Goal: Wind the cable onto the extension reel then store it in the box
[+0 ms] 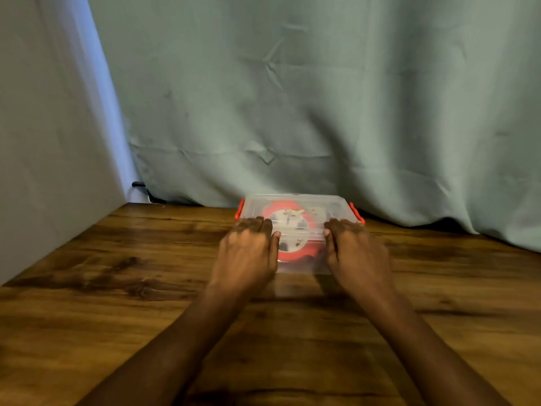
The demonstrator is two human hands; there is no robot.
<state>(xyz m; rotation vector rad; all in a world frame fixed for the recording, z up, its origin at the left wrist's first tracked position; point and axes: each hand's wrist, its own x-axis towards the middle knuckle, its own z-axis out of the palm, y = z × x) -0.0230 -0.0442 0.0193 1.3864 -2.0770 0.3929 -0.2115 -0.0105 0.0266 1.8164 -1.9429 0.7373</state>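
A clear plastic box (301, 200) with red side latches stands on the wooden table near the curtain, its clear lid on top. Inside it lies the red and white extension reel (292, 227), seen through the lid. My left hand (248, 250) lies flat on the lid's near left part, fingers together. On the near right part of the lid rests my right hand (355, 250), also flat. Neither hand grips anything; both press on the lid. The cable itself cannot be made out.
The wooden table (117, 288) stretches wide to both sides of the box. A grey-green curtain (292, 98) hangs right behind the box. A pale wall (44, 142) bounds the left side, with a small black object (139, 184) at its foot.
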